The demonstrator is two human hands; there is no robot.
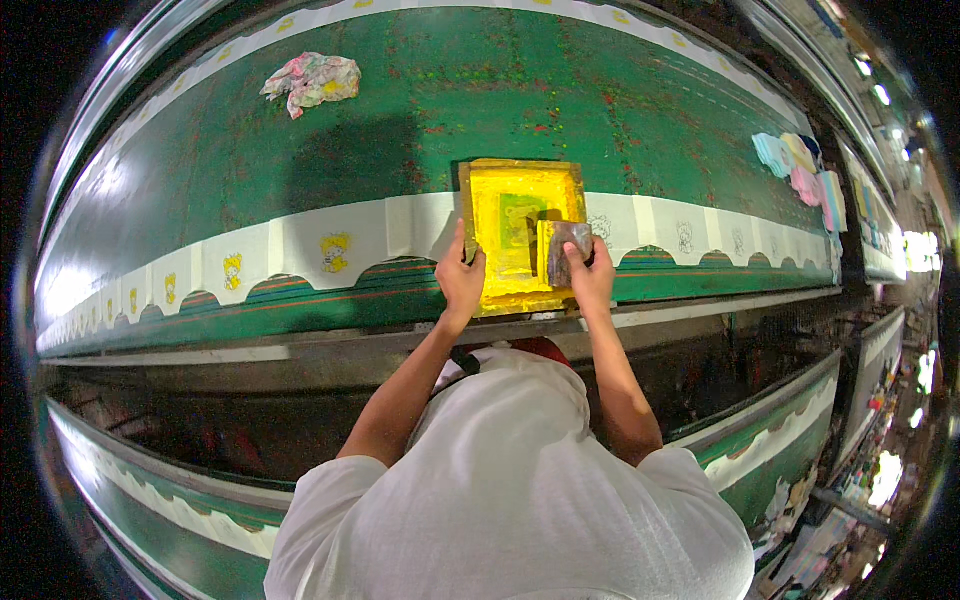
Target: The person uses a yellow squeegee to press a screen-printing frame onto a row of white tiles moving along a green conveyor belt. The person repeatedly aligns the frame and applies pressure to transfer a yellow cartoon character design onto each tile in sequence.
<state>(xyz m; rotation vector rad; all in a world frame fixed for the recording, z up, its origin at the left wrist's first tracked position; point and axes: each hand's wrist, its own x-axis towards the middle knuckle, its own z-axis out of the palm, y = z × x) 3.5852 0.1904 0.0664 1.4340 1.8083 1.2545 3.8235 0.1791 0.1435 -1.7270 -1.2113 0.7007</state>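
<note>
A screen printing frame (470, 185), its inside smeared with yellow ink, lies over a row of white scalloped cloth pieces (375, 240) along the near side of the green table. My left hand (461, 277) grips the frame's left edge, thumb and fingers around the wood. In my right hand (590, 270) is a squeegee (566, 247) with a brown, stained handle and yellow ink on its left side. It stands at the right part of the screen. To the left, cloth pieces carry yellow printed figures (334, 253); those to the right show only dark outlines (685, 237).
A stained, crumpled rag (313, 82) lies at the far left on the green table (500, 90), which is speckled with ink. Folded coloured cloths (800, 170) sit at its right end. Another row of white pieces runs along the far edge. Behind me stands another green table (180, 490).
</note>
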